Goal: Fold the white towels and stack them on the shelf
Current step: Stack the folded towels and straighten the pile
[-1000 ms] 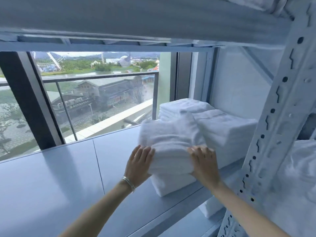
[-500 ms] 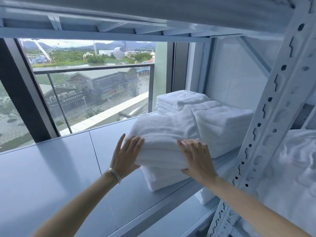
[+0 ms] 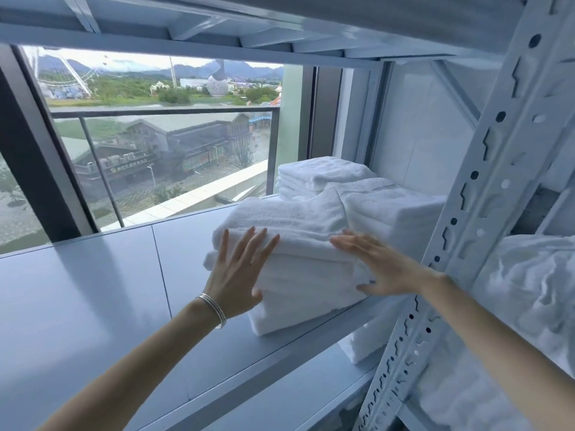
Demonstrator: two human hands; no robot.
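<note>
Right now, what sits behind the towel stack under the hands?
Behind the front towel stack sit two more folded stacks, one by the post, one by the window. Their lower parts are hidden.

Both bare arms reach forward, left hand [image 3: 238, 272] flat with straight fingers spread and thumb low, thin silver bangles at its wrist, right hand [image 3: 384, 269] also flat, fingers extended leftward, thumb splayed down.

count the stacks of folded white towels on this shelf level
3. The front stack sits under both hands; a second stack stands right behind it by the upright; a third stack is farthest back near the window. More may hide behind them.
</note>
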